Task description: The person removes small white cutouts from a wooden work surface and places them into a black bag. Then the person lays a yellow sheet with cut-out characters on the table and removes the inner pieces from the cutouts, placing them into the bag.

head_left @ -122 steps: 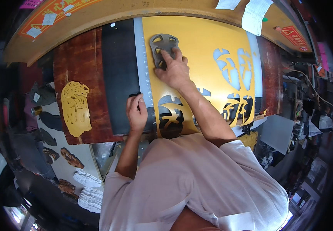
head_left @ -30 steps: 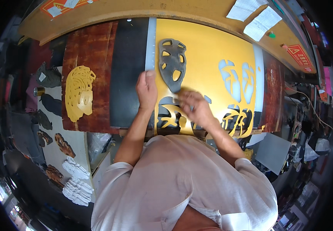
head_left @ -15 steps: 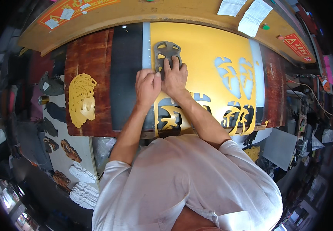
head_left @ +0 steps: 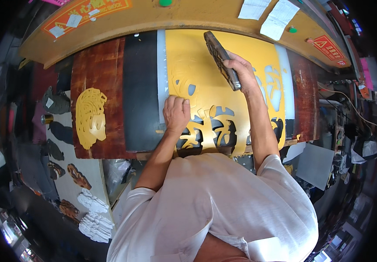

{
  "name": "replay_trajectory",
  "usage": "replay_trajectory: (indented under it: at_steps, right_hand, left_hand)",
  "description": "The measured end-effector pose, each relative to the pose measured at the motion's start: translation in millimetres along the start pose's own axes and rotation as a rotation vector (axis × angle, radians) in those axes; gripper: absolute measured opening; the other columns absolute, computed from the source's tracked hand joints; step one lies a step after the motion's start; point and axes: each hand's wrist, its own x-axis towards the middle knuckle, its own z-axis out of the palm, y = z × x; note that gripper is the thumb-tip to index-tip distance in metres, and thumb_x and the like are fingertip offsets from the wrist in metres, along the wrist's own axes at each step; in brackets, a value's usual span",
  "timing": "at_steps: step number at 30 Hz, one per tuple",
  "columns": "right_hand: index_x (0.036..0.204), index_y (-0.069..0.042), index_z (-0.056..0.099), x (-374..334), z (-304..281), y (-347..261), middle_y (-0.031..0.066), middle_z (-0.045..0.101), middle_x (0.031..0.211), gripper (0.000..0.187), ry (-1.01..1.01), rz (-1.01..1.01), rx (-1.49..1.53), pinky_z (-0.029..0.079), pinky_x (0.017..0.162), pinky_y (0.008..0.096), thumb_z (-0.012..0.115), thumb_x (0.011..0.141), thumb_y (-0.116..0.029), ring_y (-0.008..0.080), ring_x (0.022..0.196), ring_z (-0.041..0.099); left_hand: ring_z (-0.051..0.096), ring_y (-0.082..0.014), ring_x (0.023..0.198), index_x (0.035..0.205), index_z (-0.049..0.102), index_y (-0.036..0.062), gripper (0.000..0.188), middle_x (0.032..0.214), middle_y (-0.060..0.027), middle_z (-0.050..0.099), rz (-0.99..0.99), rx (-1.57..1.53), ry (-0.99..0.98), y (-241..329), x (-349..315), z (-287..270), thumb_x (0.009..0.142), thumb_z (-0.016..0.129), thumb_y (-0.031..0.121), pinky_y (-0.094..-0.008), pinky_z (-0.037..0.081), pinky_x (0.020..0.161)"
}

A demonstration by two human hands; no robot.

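Note:
My right hand [head_left: 242, 72] is closed round a dark cutting die [head_left: 220, 59], tilted on its edge above a yellow sheet [head_left: 214, 96]. At the sheet's left edge my left hand [head_left: 177, 114] is closed with fingers curled down; whatever it may hold is hidden. Just beyond that hand, a cut outline [head_left: 180, 83] shows in the sheet, with a pale gap beside it. Shaped openings [head_left: 223, 126] run along the near side of the sheet, with narrow yellow strips between them.
A pile of yellow cut pieces [head_left: 93, 122] lies on the reddish-brown board at left. Under the sheet are a pale board [head_left: 162, 78] and a black mat [head_left: 141, 87]. An ochre machine beam [head_left: 188, 19] spans the far side. White stacked pieces [head_left: 96, 226] sit lower left.
My right hand has lifted the cutting die off the sheet and moved it right, tilting it. The cut outline where it lay is uncovered. My left hand has come nearer me.

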Motion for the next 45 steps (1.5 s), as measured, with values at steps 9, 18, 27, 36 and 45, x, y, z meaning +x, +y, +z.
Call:
replay_trajectory:
  at_steps: [9,18,27,36,45]
  right_hand:
    - [0.141,0.001,0.067,-60.5,-15.0,8.4,0.0062,0.074,0.113,0.058,0.110,0.006,-0.062,0.055,0.085,0.0263,0.075,0.085,-0.011,0.0108,0.094,0.068]
    - [0.157,-0.005,0.052,-143.8,-128.7,-19.5,0.0130,0.058,0.153,0.084,0.526,-0.129,0.015,0.046,0.112,0.0351,0.077,0.079,-0.025,0.0224,0.126,0.062]
    - [0.152,-0.008,0.052,-248.1,-314.5,36.2,0.0261,0.050,0.155,0.071,0.619,-0.669,1.192,0.050,0.109,0.0635,0.058,0.090,-0.044,0.0507,0.138,0.049]
    - [0.152,-0.006,0.051,-260.1,-361.2,122.8,0.0295,0.047,0.153,0.075,0.589,-0.672,1.358,0.053,0.106,0.0619,0.061,0.091,-0.048,0.0550,0.134,0.047]
    - [0.153,-0.003,0.049,-255.6,-363.5,68.5,0.0180,0.063,0.140,0.069,1.117,-0.212,0.729,0.057,0.096,0.0600,0.063,0.096,-0.038,0.0405,0.130,0.059]
  left_hand:
    - [0.062,-0.0458,0.120,0.137,0.059,-0.0016,0.056,0.131,-0.0274,0.063,-0.125,-0.098,-0.273,38.3,33.4,1.3,0.093,0.079,0.028,-0.0516,0.049,0.105]
    - [0.048,-0.0475,0.137,0.139,0.057,-0.0031,0.050,0.146,-0.0265,0.054,0.083,0.150,-0.107,-4.9,20.9,12.7,0.095,0.065,0.018,-0.0554,0.039,0.115]
    - [0.046,-0.0455,0.141,0.138,0.059,0.0005,0.045,0.148,-0.0232,0.054,0.175,0.282,-0.157,-10.0,15.4,22.1,0.097,0.060,0.019,-0.0556,0.035,0.118]
    - [0.046,-0.0494,0.139,0.136,0.060,-0.0018,0.048,0.146,-0.0265,0.055,0.181,0.256,-0.161,3.4,27.1,27.1,0.091,0.064,0.016,-0.0584,0.034,0.118]
    - [0.036,-0.0463,0.148,0.141,0.057,-0.0008,0.054,0.154,-0.0252,0.046,0.149,0.290,-0.299,-2.5,30.1,25.3,0.091,0.067,0.019,-0.0644,0.024,0.122]
